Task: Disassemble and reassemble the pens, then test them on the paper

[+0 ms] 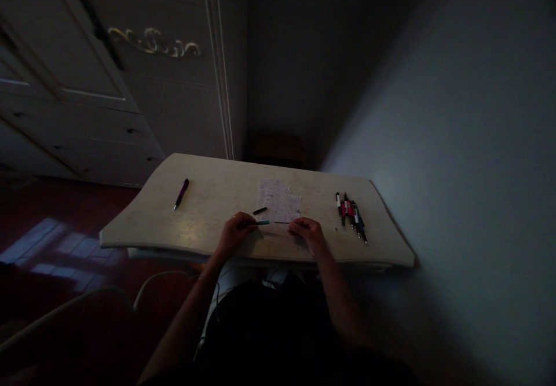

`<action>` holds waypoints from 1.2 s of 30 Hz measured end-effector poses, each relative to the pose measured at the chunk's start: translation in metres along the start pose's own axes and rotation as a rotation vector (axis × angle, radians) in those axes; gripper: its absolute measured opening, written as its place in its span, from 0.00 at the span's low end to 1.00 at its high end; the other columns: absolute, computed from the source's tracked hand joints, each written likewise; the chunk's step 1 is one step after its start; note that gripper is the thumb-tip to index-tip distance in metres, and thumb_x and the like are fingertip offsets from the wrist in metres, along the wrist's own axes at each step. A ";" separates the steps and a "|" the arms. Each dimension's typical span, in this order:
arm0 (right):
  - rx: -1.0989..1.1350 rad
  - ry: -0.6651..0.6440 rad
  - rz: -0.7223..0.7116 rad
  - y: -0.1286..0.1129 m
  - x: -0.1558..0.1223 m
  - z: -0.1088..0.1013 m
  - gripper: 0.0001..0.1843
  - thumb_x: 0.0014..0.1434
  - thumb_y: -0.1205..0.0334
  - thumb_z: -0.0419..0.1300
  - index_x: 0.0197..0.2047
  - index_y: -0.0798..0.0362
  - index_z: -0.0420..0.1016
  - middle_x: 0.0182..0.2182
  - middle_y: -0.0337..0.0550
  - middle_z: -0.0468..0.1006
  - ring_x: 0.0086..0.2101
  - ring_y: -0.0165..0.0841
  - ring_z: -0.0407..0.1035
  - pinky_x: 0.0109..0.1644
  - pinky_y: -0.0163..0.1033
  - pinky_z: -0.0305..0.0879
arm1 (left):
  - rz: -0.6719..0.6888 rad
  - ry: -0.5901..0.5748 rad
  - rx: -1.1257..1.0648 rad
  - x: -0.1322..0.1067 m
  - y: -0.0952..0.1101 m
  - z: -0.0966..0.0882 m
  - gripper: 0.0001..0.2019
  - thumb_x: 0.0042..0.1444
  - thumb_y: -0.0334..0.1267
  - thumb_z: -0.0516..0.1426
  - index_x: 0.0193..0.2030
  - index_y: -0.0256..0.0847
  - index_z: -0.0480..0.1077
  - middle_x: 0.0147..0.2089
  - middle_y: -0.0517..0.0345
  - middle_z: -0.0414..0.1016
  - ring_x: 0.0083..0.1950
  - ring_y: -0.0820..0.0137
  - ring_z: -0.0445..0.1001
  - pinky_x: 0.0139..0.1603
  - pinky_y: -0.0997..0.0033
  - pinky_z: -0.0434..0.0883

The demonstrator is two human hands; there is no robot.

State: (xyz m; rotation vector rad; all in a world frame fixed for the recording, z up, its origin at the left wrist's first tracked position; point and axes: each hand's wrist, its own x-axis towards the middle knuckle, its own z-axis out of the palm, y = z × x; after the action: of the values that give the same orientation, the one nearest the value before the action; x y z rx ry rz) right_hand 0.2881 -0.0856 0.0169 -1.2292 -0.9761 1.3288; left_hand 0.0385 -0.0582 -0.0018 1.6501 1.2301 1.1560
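Pen barrel (263, 223), teal and slim, is grasped in the left grip (236, 231), pointing across toward the right grip (309, 234), which pinches the end of a thin dark rod (281, 223). Barrel and rod lie roughly in line over the near edge of handwritten paper (278, 198); whether their facing ends touch is too small to tell. Both are above the middle of the pale surface (208, 218), close to its near side. Just beyond the barrel, a dark cap-like piece (260, 210) lies slanted at the paper's lower left. Well apart on the left lies a purple-and-black pen (181, 194); to the right, several pens (351, 213) lie bunched together.
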 end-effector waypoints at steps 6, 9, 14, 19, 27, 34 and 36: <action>-0.021 -0.052 0.034 0.006 0.003 0.009 0.15 0.39 0.51 0.73 0.27 0.52 0.80 0.23 0.40 0.81 0.24 0.31 0.74 0.31 0.35 0.71 | 0.020 -0.026 0.010 0.000 0.000 0.002 0.08 0.48 0.43 0.62 0.32 0.42 0.74 0.33 0.56 0.76 0.37 0.66 0.75 0.41 0.67 0.72; -0.062 -0.104 0.016 0.009 0.006 0.016 0.15 0.40 0.52 0.73 0.27 0.53 0.80 0.23 0.40 0.81 0.24 0.30 0.74 0.31 0.34 0.70 | 0.048 -0.052 0.009 0.000 0.000 0.002 0.07 0.48 0.43 0.62 0.31 0.42 0.75 0.33 0.55 0.76 0.38 0.66 0.74 0.42 0.67 0.72; -0.074 -0.115 -0.002 0.005 0.011 0.027 0.13 0.40 0.52 0.73 0.26 0.52 0.81 0.22 0.40 0.81 0.23 0.31 0.73 0.31 0.35 0.70 | -0.006 0.009 -0.051 -0.001 -0.001 -0.001 0.09 0.47 0.44 0.63 0.31 0.42 0.74 0.34 0.56 0.76 0.37 0.66 0.74 0.42 0.67 0.72; -0.093 -0.120 -0.015 0.003 0.012 0.031 0.13 0.41 0.52 0.72 0.26 0.53 0.81 0.22 0.41 0.81 0.23 0.31 0.73 0.29 0.34 0.68 | -0.030 0.034 -0.090 -0.002 -0.002 -0.004 0.10 0.47 0.44 0.63 0.31 0.41 0.74 0.33 0.56 0.77 0.38 0.66 0.75 0.43 0.67 0.72; -0.026 -0.100 -0.016 0.005 0.011 0.031 0.10 0.42 0.55 0.72 0.26 0.52 0.82 0.23 0.40 0.81 0.24 0.31 0.74 0.34 0.36 0.70 | 0.000 0.004 -0.095 -0.002 0.002 -0.004 0.08 0.46 0.42 0.64 0.31 0.41 0.75 0.34 0.56 0.77 0.37 0.67 0.75 0.42 0.68 0.72; -0.002 -0.060 -0.011 0.001 0.007 0.031 0.11 0.41 0.54 0.73 0.26 0.52 0.81 0.23 0.40 0.81 0.25 0.32 0.74 0.34 0.36 0.70 | -0.050 0.001 -0.127 -0.002 -0.003 -0.003 0.11 0.45 0.42 0.66 0.33 0.40 0.75 0.34 0.56 0.78 0.37 0.66 0.76 0.42 0.67 0.73; 0.014 -0.049 -0.002 0.001 0.007 0.030 0.12 0.40 0.53 0.73 0.26 0.52 0.81 0.23 0.40 0.81 0.25 0.32 0.74 0.34 0.37 0.70 | -0.055 0.003 -0.129 -0.002 -0.004 -0.003 0.11 0.45 0.43 0.66 0.34 0.40 0.75 0.34 0.56 0.78 0.38 0.66 0.77 0.43 0.67 0.74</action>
State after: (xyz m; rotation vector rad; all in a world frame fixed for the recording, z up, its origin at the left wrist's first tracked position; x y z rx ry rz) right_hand 0.2584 -0.0765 0.0189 -1.1900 -1.0007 1.3675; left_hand 0.0343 -0.0591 -0.0054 1.5105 1.1706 1.1794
